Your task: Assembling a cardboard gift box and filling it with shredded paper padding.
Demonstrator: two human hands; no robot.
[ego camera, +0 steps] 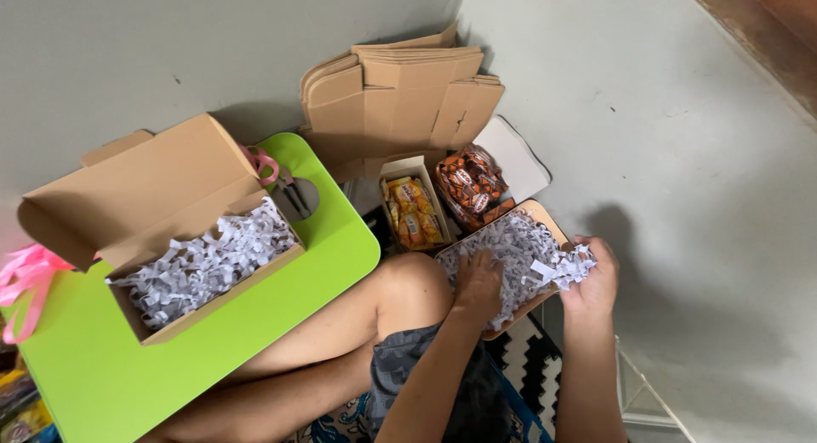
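Two open cardboard boxes held white shredded paper. The nearer box (545, 223) lay under both hands, its long axis running from the person's knee up and right. The left hand (478, 285) pressed flat, fingers spread, into the shredded paper (519, 247). The right hand (593, 281) grasped a clump at the box's right edge. One filled box (170, 205) sat well left on one green tray (332, 239), beside one pair of scissors (285, 183).

I have only 1 view: the head camera, looking steeply down from above my lap. It sits close over my left hand (478, 283) and right hand (591, 285), facing the pale grey floor (681, 154) ahead.
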